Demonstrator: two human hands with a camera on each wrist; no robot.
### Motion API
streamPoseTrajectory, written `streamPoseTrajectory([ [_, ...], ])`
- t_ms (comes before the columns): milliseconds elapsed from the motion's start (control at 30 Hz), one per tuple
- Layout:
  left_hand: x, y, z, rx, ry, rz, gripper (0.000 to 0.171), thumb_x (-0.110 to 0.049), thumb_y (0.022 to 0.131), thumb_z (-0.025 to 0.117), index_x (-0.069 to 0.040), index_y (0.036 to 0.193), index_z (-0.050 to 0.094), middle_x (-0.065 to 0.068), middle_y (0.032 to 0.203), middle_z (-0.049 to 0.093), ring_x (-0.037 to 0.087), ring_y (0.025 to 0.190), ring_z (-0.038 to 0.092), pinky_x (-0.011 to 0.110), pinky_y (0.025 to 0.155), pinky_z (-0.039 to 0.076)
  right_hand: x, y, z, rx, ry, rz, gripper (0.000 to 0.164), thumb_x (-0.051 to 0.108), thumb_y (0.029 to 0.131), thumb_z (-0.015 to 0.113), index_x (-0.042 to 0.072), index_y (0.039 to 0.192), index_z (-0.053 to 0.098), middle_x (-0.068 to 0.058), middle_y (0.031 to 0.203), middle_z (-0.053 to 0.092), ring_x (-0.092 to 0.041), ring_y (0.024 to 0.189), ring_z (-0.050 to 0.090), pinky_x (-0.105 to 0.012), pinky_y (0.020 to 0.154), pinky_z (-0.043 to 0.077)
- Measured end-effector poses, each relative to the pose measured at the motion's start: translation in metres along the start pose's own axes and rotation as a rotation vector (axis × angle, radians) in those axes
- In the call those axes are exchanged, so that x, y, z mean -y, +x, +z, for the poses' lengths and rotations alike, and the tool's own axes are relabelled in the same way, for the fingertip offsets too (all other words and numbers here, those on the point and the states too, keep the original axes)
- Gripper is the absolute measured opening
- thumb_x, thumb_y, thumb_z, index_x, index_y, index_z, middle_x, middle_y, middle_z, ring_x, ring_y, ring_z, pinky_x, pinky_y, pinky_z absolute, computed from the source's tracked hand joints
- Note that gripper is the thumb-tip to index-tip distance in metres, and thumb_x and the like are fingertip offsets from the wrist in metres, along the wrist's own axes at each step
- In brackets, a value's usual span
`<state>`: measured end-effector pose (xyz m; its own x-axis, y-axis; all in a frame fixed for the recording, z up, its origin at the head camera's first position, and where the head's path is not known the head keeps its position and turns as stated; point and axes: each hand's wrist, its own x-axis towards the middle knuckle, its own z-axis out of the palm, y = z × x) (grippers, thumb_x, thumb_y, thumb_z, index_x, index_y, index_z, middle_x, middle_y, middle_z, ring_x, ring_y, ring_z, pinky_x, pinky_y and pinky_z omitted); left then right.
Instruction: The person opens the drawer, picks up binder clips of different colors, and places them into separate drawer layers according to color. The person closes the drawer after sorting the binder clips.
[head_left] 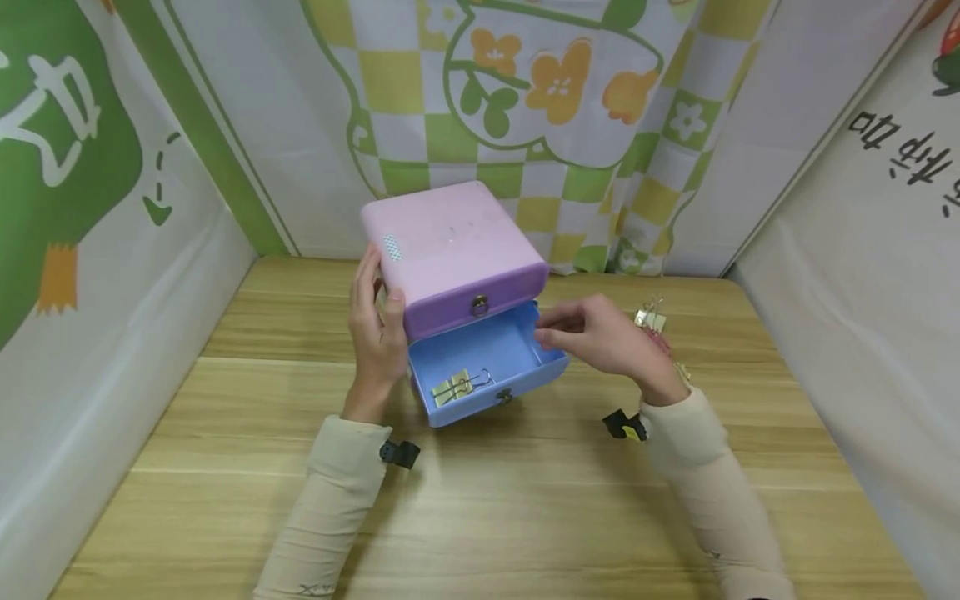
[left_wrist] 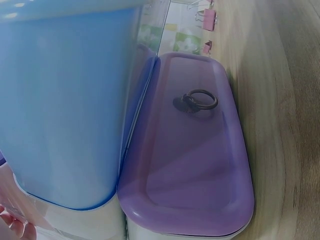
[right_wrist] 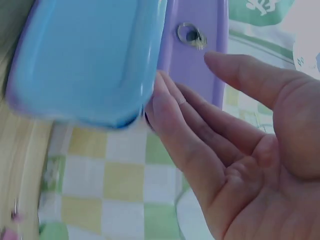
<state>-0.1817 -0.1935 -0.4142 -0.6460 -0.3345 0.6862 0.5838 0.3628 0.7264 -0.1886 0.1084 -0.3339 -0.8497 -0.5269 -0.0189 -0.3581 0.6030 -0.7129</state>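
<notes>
A small chest with a pink top (head_left: 457, 242) and purple drawer fronts stands on the table, its blue drawer (head_left: 487, 350) pulled out. Inside that drawer, at the front left, lies a gold binder clip (head_left: 453, 387). My left hand (head_left: 378, 333) rests along the chest's left side, with the thumb near the front corner. At the drawer's right wall is my right hand (head_left: 600, 333). In the right wrist view, its fingers (right_wrist: 172, 117) reach to the drawer's edge and the thumb stands apart, with nothing seen between them. Below the blue drawer, a purple drawer front (left_wrist: 195, 160) stays closed.
Beyond my right wrist lie a gold binder clip (head_left: 651, 319) and a pink binder clip (head_left: 657, 338), partly hidden by the arm. A checked curtain (head_left: 465, 108) hangs behind the chest. White printed panels flank the wooden table (head_left: 480, 517).
</notes>
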Motion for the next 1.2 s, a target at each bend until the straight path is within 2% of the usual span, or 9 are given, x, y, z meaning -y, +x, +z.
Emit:
streamPoseTrajectory([
  [200, -0.001, 0.001, 0.0, -0.003, -0.002, 0.002, 0.068, -0.031, 0.096, 0.046, -0.003, 0.158, 0.045, 0.013, 0.168, 0.041, 0.03, 0.154, 0.042, 0.06, 0.123, 0.041, -0.021, -0.029, -0.018, -0.068, -0.095, 0.07, 0.029, 0.026, 0.099, 0.073, 0.003, 0.115, 0.079, -0.013, 0.11, 0.081, -0.025, 0.098, 0.078, -0.042, 0.086, 0.067],
  [367, -0.003, 0.002, 0.0, -0.002, -0.005, 0.001, 0.068, -0.031, 0.096, 0.047, -0.003, 0.158, 0.045, 0.013, 0.168, 0.041, 0.03, 0.153, 0.042, 0.063, 0.122, 0.041, -0.04, -0.049, -0.035, -0.079, -0.126, 0.163, 0.037, 0.028, 0.101, 0.071, -0.001, 0.124, 0.076, -0.018, 0.114, 0.079, -0.028, 0.1, 0.077, -0.043, 0.084, 0.065],
  [500, -0.004, 0.002, 0.001, 0.002, -0.007, 0.0, 0.068, -0.03, 0.096, 0.047, -0.002, 0.158, 0.044, 0.014, 0.168, 0.041, 0.03, 0.153, 0.042, 0.063, 0.122, 0.041, -0.063, -0.059, -0.051, -0.071, -0.182, 0.165, 0.038, 0.024, 0.102, 0.069, -0.004, 0.128, 0.072, -0.022, 0.117, 0.077, -0.033, 0.103, 0.076, -0.048, 0.087, 0.065],
  [633, -0.005, 0.002, 0.001, 0.002, -0.01, -0.003, 0.068, -0.03, 0.096, 0.047, -0.002, 0.158, 0.044, 0.014, 0.168, 0.041, 0.03, 0.153, 0.042, 0.059, 0.124, 0.041, -0.092, -0.062, -0.068, -0.046, -0.264, 0.121, 0.033, 0.019, 0.101, 0.071, -0.002, 0.125, 0.074, -0.02, 0.117, 0.078, -0.036, 0.107, 0.076, -0.053, 0.094, 0.063],
  [833, -0.004, 0.001, 0.0, 0.002, -0.011, -0.018, 0.067, -0.03, 0.097, 0.047, -0.003, 0.158, 0.045, 0.013, 0.168, 0.041, 0.029, 0.154, 0.042, 0.061, 0.124, 0.04, -0.127, -0.062, -0.084, 0.029, -0.375, 0.13, 0.029, 0.016, 0.097, 0.075, -0.004, 0.118, 0.075, -0.021, 0.11, 0.08, -0.035, 0.099, 0.078, -0.051, 0.088, 0.065],
  [1000, -0.004, 0.0, 0.002, 0.002, -0.011, -0.018, 0.067, -0.029, 0.097, 0.047, -0.002, 0.158, 0.045, 0.013, 0.168, 0.042, 0.029, 0.154, 0.042, 0.064, 0.123, 0.04, -0.151, -0.062, -0.087, 0.098, -0.415, 0.126, 0.031, 0.009, 0.093, 0.078, -0.009, 0.118, 0.074, -0.022, 0.108, 0.078, -0.034, 0.097, 0.076, -0.05, 0.089, 0.065],
  [1200, -0.005, 0.0, 0.0, 0.001, -0.01, -0.013, 0.066, -0.028, 0.097, 0.048, -0.002, 0.157, 0.045, 0.013, 0.168, 0.042, 0.03, 0.153, 0.042, 0.06, 0.123, 0.041, -0.168, -0.055, -0.086, 0.187, -0.439, 0.107, 0.022, 0.004, 0.091, 0.077, -0.005, 0.11, 0.076, -0.018, 0.104, 0.079, -0.033, 0.097, 0.075, -0.051, 0.09, 0.065],
])
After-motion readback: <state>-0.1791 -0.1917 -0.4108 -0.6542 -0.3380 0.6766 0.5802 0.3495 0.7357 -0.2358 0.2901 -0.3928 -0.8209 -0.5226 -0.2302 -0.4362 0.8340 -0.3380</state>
